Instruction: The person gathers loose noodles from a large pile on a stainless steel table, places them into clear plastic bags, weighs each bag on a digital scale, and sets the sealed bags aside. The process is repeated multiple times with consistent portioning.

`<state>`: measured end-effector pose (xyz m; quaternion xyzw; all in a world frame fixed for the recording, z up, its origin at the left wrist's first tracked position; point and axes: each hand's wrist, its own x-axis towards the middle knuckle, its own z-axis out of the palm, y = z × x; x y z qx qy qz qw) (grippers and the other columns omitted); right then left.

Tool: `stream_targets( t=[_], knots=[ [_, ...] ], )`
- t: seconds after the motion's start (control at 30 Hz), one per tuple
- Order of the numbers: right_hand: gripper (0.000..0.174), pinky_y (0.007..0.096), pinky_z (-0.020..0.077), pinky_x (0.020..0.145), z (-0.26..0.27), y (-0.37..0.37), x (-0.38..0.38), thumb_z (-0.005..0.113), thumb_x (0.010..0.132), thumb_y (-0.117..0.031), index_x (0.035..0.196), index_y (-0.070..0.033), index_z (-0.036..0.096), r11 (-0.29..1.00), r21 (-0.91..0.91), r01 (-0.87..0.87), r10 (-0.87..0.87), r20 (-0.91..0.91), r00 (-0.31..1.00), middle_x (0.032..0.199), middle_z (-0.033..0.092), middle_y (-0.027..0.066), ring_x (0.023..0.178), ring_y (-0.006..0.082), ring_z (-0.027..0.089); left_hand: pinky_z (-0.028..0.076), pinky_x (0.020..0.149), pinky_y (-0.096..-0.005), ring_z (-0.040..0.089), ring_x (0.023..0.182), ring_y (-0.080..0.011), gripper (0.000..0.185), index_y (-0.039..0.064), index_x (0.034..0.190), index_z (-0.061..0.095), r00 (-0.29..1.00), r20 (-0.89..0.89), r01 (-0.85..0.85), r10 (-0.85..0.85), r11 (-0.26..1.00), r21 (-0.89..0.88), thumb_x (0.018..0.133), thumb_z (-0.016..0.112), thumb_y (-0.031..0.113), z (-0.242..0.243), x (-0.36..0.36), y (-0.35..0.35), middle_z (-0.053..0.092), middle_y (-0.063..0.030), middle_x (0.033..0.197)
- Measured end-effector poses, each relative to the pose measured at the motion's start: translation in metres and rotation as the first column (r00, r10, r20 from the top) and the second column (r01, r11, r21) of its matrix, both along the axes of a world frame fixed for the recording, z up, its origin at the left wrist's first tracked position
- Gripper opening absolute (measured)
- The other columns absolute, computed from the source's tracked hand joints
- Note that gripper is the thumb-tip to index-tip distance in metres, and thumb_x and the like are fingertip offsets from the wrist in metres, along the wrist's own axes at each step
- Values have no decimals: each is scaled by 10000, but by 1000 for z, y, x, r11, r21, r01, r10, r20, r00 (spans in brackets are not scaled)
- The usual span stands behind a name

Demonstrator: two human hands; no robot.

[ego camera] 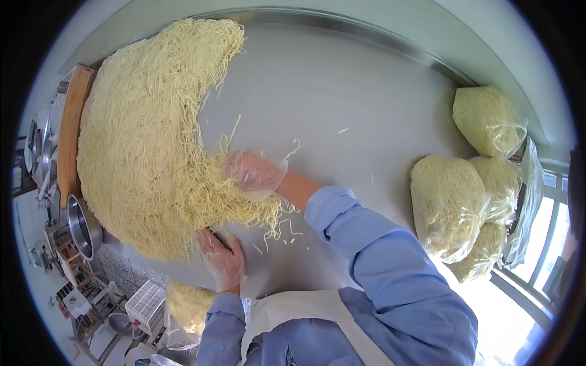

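Note:
A large heap of pale yellow noodles [137, 132] spreads over the left part of a metal tabletop [329, 87]. In a clear plastic glove, my right hand [256, 173] is curled into the loose strands at the heap's right side; its fingertips are partly hidden among them. My left hand [223, 261], also gloved, lies at the heap's near edge with thumb and fingers apart. Its fingertips touch the noodles and are partly covered by them. Loose strands [279, 231] lie on the metal between my hands and to the right.
Several clear bags of noodles [448, 206] stand at the right. A raised rim [348, 32] borders the table's far side. Leftward are a wooden board [71, 132] and a steel bowl [84, 227]. Below the near edge are a white plastic crate [145, 305] and another noodle bag [188, 304].

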<state>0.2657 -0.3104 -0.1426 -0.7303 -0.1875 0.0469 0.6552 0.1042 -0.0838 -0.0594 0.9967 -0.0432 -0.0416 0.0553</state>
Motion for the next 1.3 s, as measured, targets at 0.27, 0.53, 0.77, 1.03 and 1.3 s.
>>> stream_targets(
  t=[0.27,0.53,0.77,1.03,1.3],
  knots=[
    [348,402,440,1066,106,-156,-25,612,856,-129,1183,-32,682,968,249,45,-7,-153,988,1276,612,130,1200,273,573,224,1201,-525,295,1421,-497,713,-174,1407,376,999,32,3,-2,1000,-29,969,544,363,6,0,-3,366,-367,1481],
    [298,376,528,924,53,-283,-35,658,835,-139,1122,-82,714,697,-453,556,-666,-121,736,1139,709,123,1057,271,667,220,1202,-522,280,1434,-487,734,-174,1421,371,1000,12,-3,4,997,-71,976,527,389,5,1,1,363,-364,1487],
    [368,404,480,1025,15,-122,-61,702,788,-118,1154,-137,679,620,-543,566,-334,471,817,1234,655,81,1196,300,593,218,1198,-535,287,1423,-504,738,-170,1419,376,998,54,17,-14,998,-64,972,533,395,-4,-1,6,356,-367,1489],
    [386,378,521,985,39,29,-77,744,797,-132,1178,-106,692,953,-265,147,-173,-74,982,1236,655,126,1138,273,630,193,1211,-551,264,1441,-498,833,-139,1480,271,993,16,114,-113,993,-23,928,593,394,-19,-2,20,336,-362,1503],
    [438,343,566,873,101,-234,-40,709,894,-162,1305,-50,606,877,121,465,-377,-427,822,1143,683,110,1024,189,664,181,1227,-522,217,1468,-481,855,-150,1477,273,998,29,64,-63,998,-25,903,612,386,-13,-5,16,273,-346,1546]
  ],
)
